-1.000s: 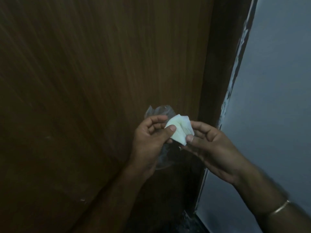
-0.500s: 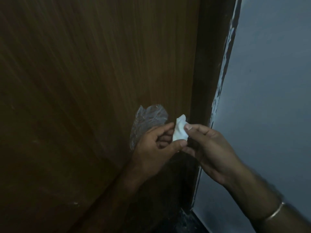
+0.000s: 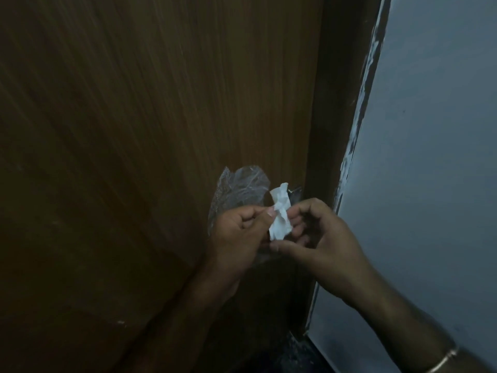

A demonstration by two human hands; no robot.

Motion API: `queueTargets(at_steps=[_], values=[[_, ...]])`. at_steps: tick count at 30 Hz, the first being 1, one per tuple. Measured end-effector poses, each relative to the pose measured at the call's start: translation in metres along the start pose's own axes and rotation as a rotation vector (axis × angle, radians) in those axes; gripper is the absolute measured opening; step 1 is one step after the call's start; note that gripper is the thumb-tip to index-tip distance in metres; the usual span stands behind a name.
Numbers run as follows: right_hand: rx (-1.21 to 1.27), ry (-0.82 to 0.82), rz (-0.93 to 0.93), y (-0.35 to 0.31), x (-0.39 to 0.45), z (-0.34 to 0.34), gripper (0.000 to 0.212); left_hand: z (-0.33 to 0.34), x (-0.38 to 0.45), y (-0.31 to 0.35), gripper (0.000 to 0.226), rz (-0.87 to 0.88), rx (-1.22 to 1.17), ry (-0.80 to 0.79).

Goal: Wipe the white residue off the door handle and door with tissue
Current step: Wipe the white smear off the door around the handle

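Note:
A small crumpled white tissue (image 3: 280, 214) is held upright between both hands in front of the brown wooden door (image 3: 150, 146). My left hand (image 3: 236, 238) pinches its left side and also holds a clear plastic bag (image 3: 239, 191). My right hand (image 3: 320, 238) grips the tissue's right side with curled fingers. A bit of the metal door handle (image 3: 294, 191) shows just behind the tissue; most of it is hidden by the hands.
The dark door frame (image 3: 336, 130) runs down the door's right edge, with chipped white paint where it meets the pale blue-grey wall (image 3: 430, 184). A small white speck (image 3: 121, 322) marks the door low on the left. The scene is dim.
The tissue has been folded and squeezed from a broad pad into a narrow crumpled strip. Both hands have stayed together while the view shifted slightly left.

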State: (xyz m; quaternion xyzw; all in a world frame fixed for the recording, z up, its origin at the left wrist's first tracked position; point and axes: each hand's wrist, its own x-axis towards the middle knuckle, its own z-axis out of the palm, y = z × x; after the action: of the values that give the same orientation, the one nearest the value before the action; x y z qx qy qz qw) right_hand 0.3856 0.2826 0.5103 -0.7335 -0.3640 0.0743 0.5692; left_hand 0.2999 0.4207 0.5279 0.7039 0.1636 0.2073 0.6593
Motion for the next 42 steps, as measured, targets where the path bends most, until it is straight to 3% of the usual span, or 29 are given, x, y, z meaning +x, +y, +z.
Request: queueTargets(at_steps=[2,4,9,13,17,22,26,30,33,36,42], values=[[0.072,0.102,-0.024,-0.001,-0.001,0.001,0.017,-0.001,0.001,0.0,0.02,-0.047,-0.081,-0.032],[0.325,0.12,0.066,-0.001,-0.002,-0.004,0.01,-0.002,0.002,-0.001,0.025,-0.087,-0.174,-0.027],[1.134,0.156,0.438,0.005,0.003,-0.014,0.024,-0.003,0.007,0.001,0.024,-0.184,-0.476,0.028],[1.384,0.136,0.567,0.008,0.002,-0.011,0.034,0.002,0.006,0.002,0.027,-0.22,-0.615,0.004],[1.338,0.059,0.522,0.01,0.001,-0.014,0.051,0.007,0.008,0.003,0.024,-0.19,-0.58,0.035],[0.928,0.078,0.457,0.007,0.007,-0.021,0.051,0.009,0.014,0.008,0.023,-0.122,-0.429,0.072],[0.861,-0.139,0.412,0.006,0.007,-0.028,0.036,0.013,0.018,0.01,0.017,-0.012,-0.184,0.111],[0.794,-0.311,0.393,0.002,0.008,-0.029,0.039,0.017,0.02,0.018,0.014,0.08,-0.036,0.1],[0.707,-0.156,0.344,-0.002,0.007,-0.026,0.048,0.016,0.014,0.023,0.038,0.07,-0.006,0.058],[0.721,-0.024,0.266,0.0,0.006,-0.026,0.043,0.01,0.003,0.017,0.071,-0.031,-0.042,-0.131],[0.58,-0.012,0.125,0.006,0.012,-0.023,0.014,0.005,0.002,0.011,0.032,-0.044,-0.055,-0.141]])
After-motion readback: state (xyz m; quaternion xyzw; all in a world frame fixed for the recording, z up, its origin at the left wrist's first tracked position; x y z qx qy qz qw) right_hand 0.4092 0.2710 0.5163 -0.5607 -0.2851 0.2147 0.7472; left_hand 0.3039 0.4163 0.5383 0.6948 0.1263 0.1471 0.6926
